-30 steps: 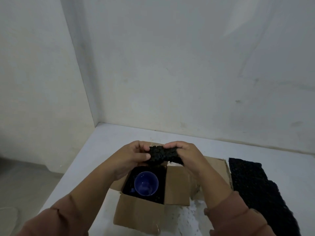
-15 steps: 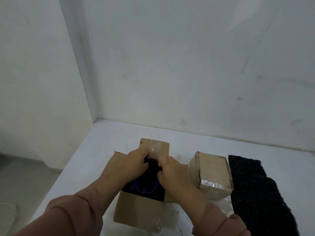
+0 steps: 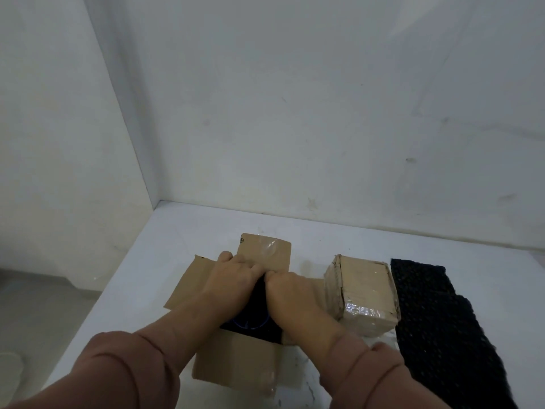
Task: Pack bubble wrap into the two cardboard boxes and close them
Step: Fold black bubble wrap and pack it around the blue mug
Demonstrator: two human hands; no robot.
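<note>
Fingers (image 3: pixel 246 265) of the left hand (image 3: pixel 233 280) and right hand (image 3: pixel 290 295) curl side by side onto the black bubble wrap wad (image 3: pixel 259 293) inside the open cardboard box (image 3: pixel 236 361), whether gripping or only pressing cannot be told, with the taped closed box (image 3: pixel 364 293) at its 3 o'clock and a black bubble wrap sheet (image 3: pixel 436 314) beyond.

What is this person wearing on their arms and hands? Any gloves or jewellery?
The left hand and right hand are bare: no gloves, and no ring or watch shows. Each arm wears a loose, plain dusty-pink sleeve, the left sleeve and right sleeve, of soft fabric bunched into folds at the cuff.
</note>
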